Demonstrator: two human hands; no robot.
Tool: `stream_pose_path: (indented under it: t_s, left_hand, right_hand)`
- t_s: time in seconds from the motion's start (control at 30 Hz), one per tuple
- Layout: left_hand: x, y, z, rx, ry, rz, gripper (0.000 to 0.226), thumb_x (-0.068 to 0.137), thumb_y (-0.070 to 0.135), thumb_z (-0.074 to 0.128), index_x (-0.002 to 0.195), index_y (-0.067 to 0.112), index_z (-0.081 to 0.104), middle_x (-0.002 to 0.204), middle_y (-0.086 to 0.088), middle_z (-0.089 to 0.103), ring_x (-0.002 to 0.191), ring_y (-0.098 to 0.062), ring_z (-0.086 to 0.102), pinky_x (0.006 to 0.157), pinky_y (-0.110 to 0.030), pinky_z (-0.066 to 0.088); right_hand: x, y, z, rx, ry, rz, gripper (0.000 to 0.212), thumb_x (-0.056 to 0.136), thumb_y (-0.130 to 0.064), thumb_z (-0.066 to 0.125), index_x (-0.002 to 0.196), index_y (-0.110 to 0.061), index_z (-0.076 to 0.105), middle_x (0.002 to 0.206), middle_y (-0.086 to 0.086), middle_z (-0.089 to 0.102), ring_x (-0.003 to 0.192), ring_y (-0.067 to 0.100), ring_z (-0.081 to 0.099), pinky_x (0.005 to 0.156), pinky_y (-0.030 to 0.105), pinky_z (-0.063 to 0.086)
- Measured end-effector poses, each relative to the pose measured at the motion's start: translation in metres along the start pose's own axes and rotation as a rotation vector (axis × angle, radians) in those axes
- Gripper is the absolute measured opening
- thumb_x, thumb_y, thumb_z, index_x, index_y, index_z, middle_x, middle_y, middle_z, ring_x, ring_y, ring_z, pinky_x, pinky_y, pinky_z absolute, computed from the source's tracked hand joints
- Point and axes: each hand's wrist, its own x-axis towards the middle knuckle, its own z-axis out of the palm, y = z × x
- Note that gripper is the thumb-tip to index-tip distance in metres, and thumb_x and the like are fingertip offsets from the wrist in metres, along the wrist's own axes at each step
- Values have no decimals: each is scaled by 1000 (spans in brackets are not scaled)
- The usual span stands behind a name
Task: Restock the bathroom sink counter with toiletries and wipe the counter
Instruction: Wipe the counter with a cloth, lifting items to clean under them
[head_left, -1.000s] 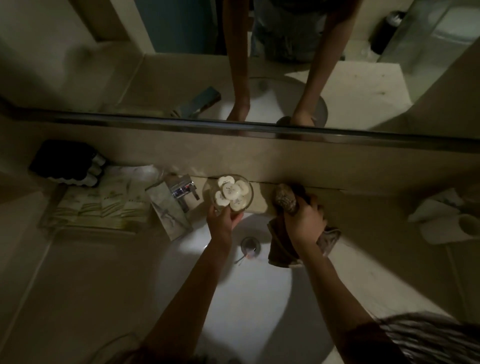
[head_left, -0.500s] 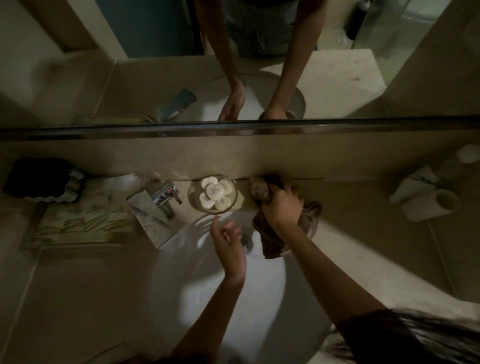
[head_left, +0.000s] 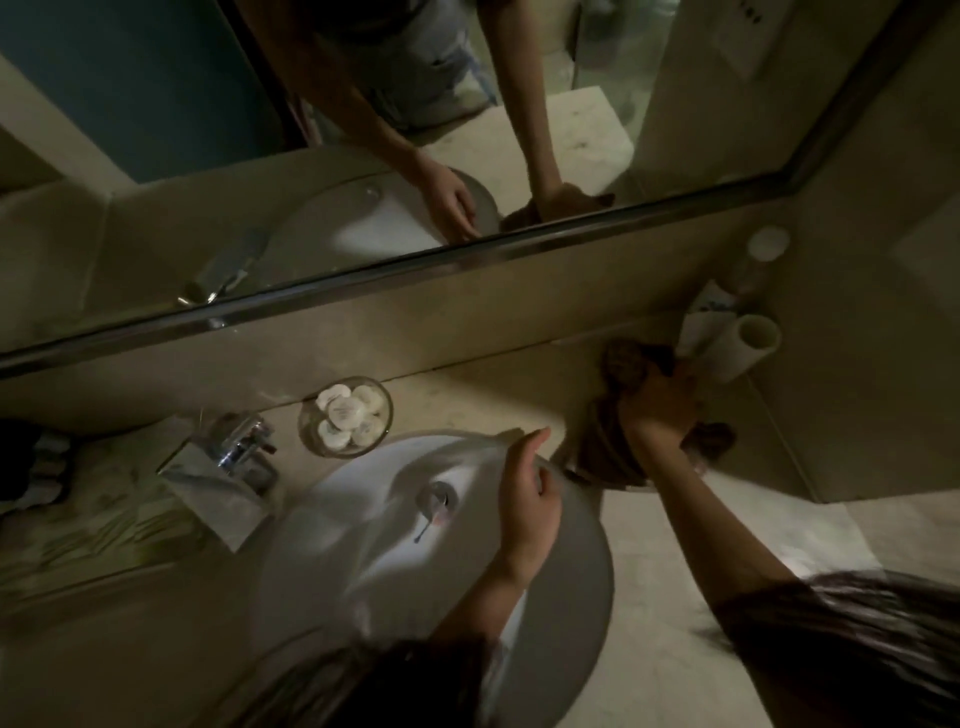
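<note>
Right hand (head_left: 657, 410), tight on cloth (head_left: 597, 447), now farther right by cups (head_left: 748, 348); left hand (head_left: 530, 499) slack above sink (head_left: 363, 519)

A clear glass bowl (head_left: 307, 422) of round white wrapped soaps (head_left: 345, 415) stands upright at the back edge of the pale stone counter (head_left: 675, 597), just behind the basin. A dark brown cloth (head_left: 602, 452), bunched up, lies on the counter toward its back right corner, gripped under the right hand (head_left: 657, 410). Pale packets (head_left: 104, 519), blurred, lie at the left edge.
</note>
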Motion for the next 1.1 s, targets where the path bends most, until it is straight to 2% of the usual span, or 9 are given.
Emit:
stream_pose_path:
  t_s: [0.13, 0.27, 0.4, 0.5, 0.67, 0.8, 0.87, 1.0, 1.1]
  left_hand:
    - [-11, 3, 15, 89, -131, -69, 56, 94, 3, 53, 146, 19, 37, 149, 1, 41, 136, -9, 37, 108, -13, 29]
    - [0, 25, 22, 102, -43, -86, 57, 96, 6, 50, 148, 21, 33, 152, 2, 37, 138, -10, 35, 102, -8, 28]
    - [35, 78, 41, 157, 41, 75, 52, 92, 19, 59, 142, 18, 43, 144, -2, 46, 132, -14, 43, 99, -11, 33]
    - [73, 116, 75, 270, -51, 287, 57, 86, 26, 68, 137, 9, 47, 139, -10, 49, 129, -23, 44, 107, -31, 38]
    - [110, 136, 134, 150, -292, 152, 98, 65, 35, 87, 144, 11, 36, 143, -12, 45, 131, -23, 44, 108, -34, 37]
    - [133, 104, 181, 18, -285, 104, 125, 40, 40, 94, 139, 10, 24, 127, -20, 53, 117, -31, 56, 97, -47, 48]
    - [135, 98, 195, 41, -316, 33, 126, 43, 33, 94, 140, 7, 19, 125, -14, 54, 114, -25, 56, 95, -38, 48]
    - [156, 75, 223, 156, -253, 76, 113, 41, 81, 67, 119, 1, 53, 111, -12, 63, 104, -26, 62, 89, -32, 50]
    - [145, 107, 211, 166, -203, 72, 96, 54, 48, 87, 128, 1, 47, 119, -18, 60, 109, -33, 59, 94, -37, 48]
  right_hand:
    - [-1, -35, 7, -57, -75, -179, 43, 93, -37, 47, 134, -24, 46, 143, 12, 36, 124, 39, 38, 96, 50, 39]
    - [12, -36, 7, 11, -102, -243, 44, 94, -33, 47, 137, -23, 46, 145, 12, 35, 122, 40, 39, 95, 49, 39]
    - [6, 3, 3, 23, -107, -182, 44, 96, -42, 40, 138, -30, 43, 145, 9, 34, 121, 38, 41, 92, 47, 43]
    - [-6, 57, 0, 77, 83, -81, 46, 96, -46, 30, 122, -24, 60, 129, 13, 55, 107, 38, 52, 71, 40, 43]
    - [-10, 123, -15, 74, 261, 73, 42, 93, -47, 39, 111, -25, 69, 120, 9, 62, 103, 36, 56, 80, 41, 41]
    - [-8, 117, -14, 109, 333, 129, 38, 91, -40, 43, 104, -18, 70, 114, 16, 62, 95, 40, 57, 77, 43, 42]
    - [-9, 115, -13, 127, 357, 141, 35, 90, -39, 46, 102, -17, 71, 112, 16, 61, 91, 41, 57, 73, 43, 44]
    - [-9, 120, -9, 147, 422, 117, 39, 91, -42, 43, 106, -18, 70, 116, 16, 60, 98, 40, 56, 78, 44, 43]
    - [-8, 121, -5, 160, 480, 97, 36, 92, -40, 47, 109, -18, 70, 116, 16, 60, 99, 38, 56, 81, 43, 42]
